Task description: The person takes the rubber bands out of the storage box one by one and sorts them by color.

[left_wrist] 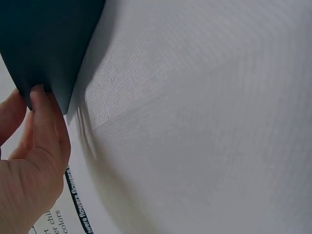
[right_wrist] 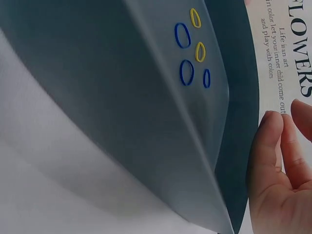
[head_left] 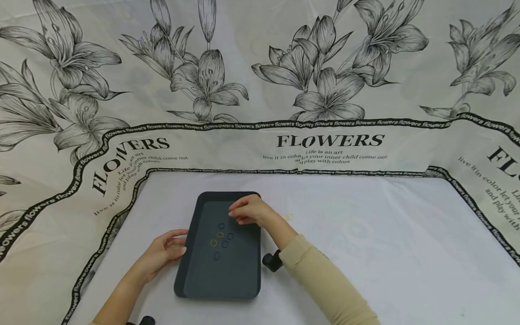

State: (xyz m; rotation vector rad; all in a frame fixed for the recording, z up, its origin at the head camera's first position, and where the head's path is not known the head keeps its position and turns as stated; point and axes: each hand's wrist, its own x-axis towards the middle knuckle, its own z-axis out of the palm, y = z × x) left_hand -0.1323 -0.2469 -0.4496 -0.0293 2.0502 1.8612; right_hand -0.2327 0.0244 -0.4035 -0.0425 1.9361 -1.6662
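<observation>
A dark blue-grey tray (head_left: 219, 280) lies on the table, its long sides running away from me. Several small blue rings (right_wrist: 186, 73) and two yellow rings (right_wrist: 195, 18) lie loose on its floor. At the tray's left long side is my left hand (head_left: 162, 253), fingertips against the outer wall; the left wrist view shows these fingers (left_wrist: 45, 114) lying along it. Over the far right part of the tray hangs my right hand (head_left: 252, 210), fingers bent and thumb close to them. Nothing shows between its fingertips (right_wrist: 273, 124) in the right wrist view.
Faint yellowish rings (head_left: 287, 217) lie on the white tablecloth (head_left: 386, 243) right of the tray, beside my right forearm. A black wrist-camera part (head_left: 272, 261) sits by the right cuff, near the tray's right edge. A flower-printed cloth (head_left: 325, 90) hangs behind the table.
</observation>
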